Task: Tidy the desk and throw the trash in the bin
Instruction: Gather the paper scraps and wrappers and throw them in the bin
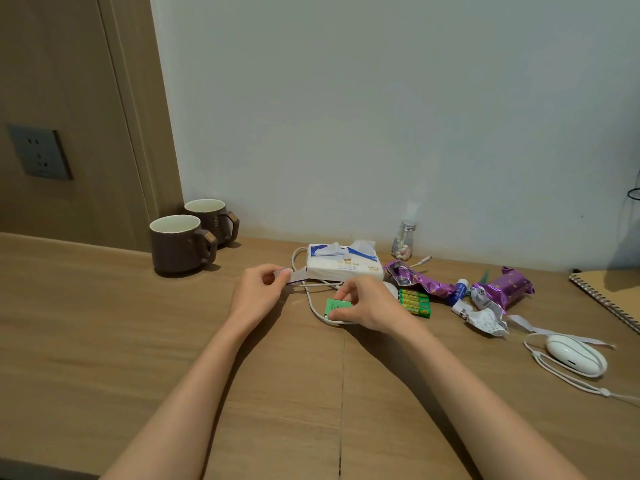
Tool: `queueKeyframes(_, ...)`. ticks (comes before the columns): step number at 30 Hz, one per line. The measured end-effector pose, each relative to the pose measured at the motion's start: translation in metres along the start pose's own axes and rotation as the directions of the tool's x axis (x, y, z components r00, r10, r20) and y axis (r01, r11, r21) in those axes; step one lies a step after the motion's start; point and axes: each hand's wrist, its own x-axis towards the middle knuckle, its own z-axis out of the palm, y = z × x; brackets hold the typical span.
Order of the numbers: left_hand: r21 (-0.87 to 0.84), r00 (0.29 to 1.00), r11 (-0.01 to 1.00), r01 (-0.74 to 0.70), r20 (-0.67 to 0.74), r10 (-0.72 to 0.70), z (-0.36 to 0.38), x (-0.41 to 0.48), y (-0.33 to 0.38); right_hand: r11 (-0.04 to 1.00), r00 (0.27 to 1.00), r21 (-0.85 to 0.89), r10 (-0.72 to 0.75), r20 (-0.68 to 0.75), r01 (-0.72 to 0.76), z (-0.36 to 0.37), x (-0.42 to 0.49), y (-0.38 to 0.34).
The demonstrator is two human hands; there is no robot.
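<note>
Left hand (pixel 258 294) pinches one end of a paper strip (pixel 297 274) between thumb and fingers, just in front of the tissue pack (pixel 344 263). Right hand (pixel 367 304) curls over a green packet (pixel 335 306), with fingertips on top and thumb at its near edge. The packet sits low on the desk (pixel 104 306), over a loop of white cable (pixel 311 299).

Progress looks early. Two pieces of trash are in hand and nothing is binned as far as can be seen. The bin is not in view.

Trash left on the desk:
- purple wrappers (pixel 420 280)
- crumpled receipt (pixel 486 318)
- second strip (pixel 554 332), beside the white device (pixel 571 353)

Keepers not yet sorted:
- batteries (pixel 414 301)
- tube (pixel 460 296)
- jar (pixel 403 242)
- notebook (pixel 609 296)

The mugs (pixel 180 244) stand together at the far left and look tidy enough. The cable likely wants coiling.
</note>
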Motion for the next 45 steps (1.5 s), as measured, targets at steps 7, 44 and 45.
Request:
queueKeyframes(7,-0.208,0.996,0.975,0.076,-0.038,-0.085,-0.021,-0.02,0.021,0.989,0.97,0.124,-0.048,-0.236,0.08,-0.001,-0.009,-0.005)
queueKeyframes(44,0.267,0.771,0.803,0.534,0.236,-0.591,-0.116,-0.349,-0.262,0.995,0.845,0.098,-0.059,0.532,0.009,0.337,-0.177,-0.037)
queueKeyframes(45,0.272,0.753,0.791,0.548,0.25,-0.608,-0.111,-0.347,-0.268,0.997,0.845,0.081,-0.043,0.533,0.0,0.343,-0.174,-0.035)
